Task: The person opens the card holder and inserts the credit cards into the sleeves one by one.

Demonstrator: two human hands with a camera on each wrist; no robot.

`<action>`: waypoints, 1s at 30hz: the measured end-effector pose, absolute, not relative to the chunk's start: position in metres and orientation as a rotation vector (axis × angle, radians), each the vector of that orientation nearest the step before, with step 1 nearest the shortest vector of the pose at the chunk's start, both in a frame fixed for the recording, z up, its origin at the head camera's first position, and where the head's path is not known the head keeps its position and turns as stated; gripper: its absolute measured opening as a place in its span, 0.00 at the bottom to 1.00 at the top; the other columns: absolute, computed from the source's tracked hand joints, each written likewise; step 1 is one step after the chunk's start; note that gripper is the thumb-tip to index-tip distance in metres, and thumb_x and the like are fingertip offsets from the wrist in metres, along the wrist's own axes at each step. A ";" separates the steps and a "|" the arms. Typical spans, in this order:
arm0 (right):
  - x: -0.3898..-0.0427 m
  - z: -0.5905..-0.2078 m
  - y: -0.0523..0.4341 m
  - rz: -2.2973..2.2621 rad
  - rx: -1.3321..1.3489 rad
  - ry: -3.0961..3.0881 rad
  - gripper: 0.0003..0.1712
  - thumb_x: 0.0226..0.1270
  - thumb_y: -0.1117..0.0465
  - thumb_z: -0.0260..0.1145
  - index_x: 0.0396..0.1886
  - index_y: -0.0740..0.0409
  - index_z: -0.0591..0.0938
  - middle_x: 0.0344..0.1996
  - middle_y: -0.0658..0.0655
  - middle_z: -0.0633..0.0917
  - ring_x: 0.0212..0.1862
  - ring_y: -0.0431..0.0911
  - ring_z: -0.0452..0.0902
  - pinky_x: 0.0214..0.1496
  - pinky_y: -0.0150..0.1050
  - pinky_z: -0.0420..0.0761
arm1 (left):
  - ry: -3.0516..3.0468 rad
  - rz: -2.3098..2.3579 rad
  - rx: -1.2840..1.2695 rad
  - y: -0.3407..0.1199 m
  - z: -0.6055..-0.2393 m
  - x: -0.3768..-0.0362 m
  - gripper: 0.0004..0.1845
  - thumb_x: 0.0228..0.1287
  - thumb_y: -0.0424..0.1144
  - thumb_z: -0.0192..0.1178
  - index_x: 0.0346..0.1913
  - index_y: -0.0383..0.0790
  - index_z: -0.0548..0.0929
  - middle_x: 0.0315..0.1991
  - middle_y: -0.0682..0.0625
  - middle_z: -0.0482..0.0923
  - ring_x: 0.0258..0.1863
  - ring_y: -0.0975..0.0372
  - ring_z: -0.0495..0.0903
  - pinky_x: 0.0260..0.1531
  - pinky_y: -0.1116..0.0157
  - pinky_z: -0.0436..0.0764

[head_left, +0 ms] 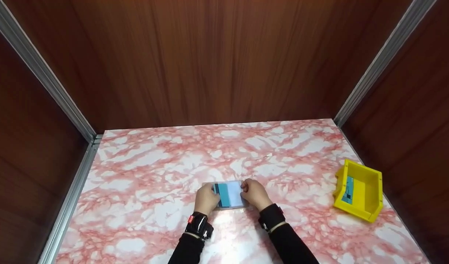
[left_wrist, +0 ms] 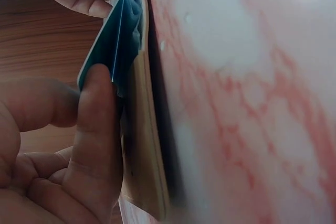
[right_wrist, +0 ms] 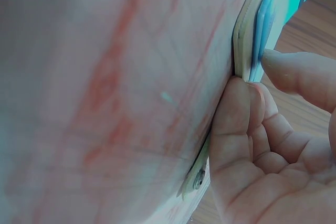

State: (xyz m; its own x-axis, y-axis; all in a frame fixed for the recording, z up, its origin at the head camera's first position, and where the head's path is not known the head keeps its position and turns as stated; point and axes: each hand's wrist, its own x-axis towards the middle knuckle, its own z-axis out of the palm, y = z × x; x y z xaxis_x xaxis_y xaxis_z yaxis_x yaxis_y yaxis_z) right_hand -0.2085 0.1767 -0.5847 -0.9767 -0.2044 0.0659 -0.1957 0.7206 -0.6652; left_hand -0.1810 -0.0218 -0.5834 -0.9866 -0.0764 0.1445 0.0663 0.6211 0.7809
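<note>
Both hands hold a clear sleeve [head_left: 229,195] with a blue card inside, low on the pink marble surface [head_left: 154,165]. The left hand [head_left: 206,200] pinches its left edge and the right hand [head_left: 255,194] pinches its right edge. A yellow bin [head_left: 360,190] with another blue card sits far off to the right, with nothing between.

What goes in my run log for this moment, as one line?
left hand: grips card holder | right hand: grips same | yellow bin: apart, right

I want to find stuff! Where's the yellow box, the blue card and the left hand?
yellow box [head_left: 367,190]: head view, on its inner wall.
blue card [head_left: 229,193]: head view, on its pale middle.
left hand [head_left: 206,200]: head view, on its back.
</note>
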 end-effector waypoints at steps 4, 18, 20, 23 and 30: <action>-0.209 -0.584 0.177 -1.102 -0.346 2.918 0.10 0.50 0.73 0.70 0.34 0.64 0.80 0.25 0.53 0.77 0.29 0.45 0.71 0.36 0.42 0.74 | -2.676 -1.310 0.008 -0.021 -0.584 -0.182 0.08 0.46 0.25 0.61 0.22 0.37 0.73 0.16 0.56 0.63 0.19 0.60 0.66 0.21 0.62 0.67; -0.209 -0.583 0.177 -1.127 -0.331 2.909 0.11 0.49 0.73 0.69 0.34 0.64 0.80 0.24 0.51 0.76 0.28 0.45 0.70 0.36 0.42 0.74 | -2.693 -1.323 0.056 -0.019 -0.582 -0.181 0.08 0.44 0.24 0.62 0.32 0.30 0.81 0.22 0.50 0.73 0.24 0.56 0.72 0.27 0.56 0.75; -0.209 -0.583 0.177 -1.126 -0.327 2.905 0.11 0.49 0.73 0.69 0.34 0.64 0.80 0.24 0.52 0.77 0.29 0.45 0.70 0.36 0.42 0.74 | -2.694 -1.322 0.059 -0.019 -0.582 -0.181 0.09 0.43 0.24 0.63 0.33 0.30 0.81 0.22 0.49 0.74 0.25 0.56 0.72 0.28 0.56 0.75; -0.210 -0.583 0.176 -1.122 -0.321 2.902 0.11 0.49 0.73 0.69 0.33 0.63 0.79 0.24 0.52 0.77 0.29 0.45 0.70 0.37 0.42 0.73 | -2.709 -1.331 0.075 -0.019 -0.582 -0.181 0.10 0.43 0.24 0.63 0.33 0.30 0.81 0.22 0.49 0.74 0.25 0.56 0.72 0.28 0.56 0.75; -0.209 -0.585 0.176 -1.104 -0.345 2.918 0.10 0.48 0.73 0.69 0.33 0.64 0.79 0.24 0.51 0.76 0.29 0.45 0.70 0.35 0.42 0.73 | -2.732 -1.297 0.057 -0.019 -0.580 -0.182 0.12 0.43 0.24 0.63 0.35 0.28 0.83 0.26 0.44 0.80 0.27 0.54 0.75 0.32 0.53 0.78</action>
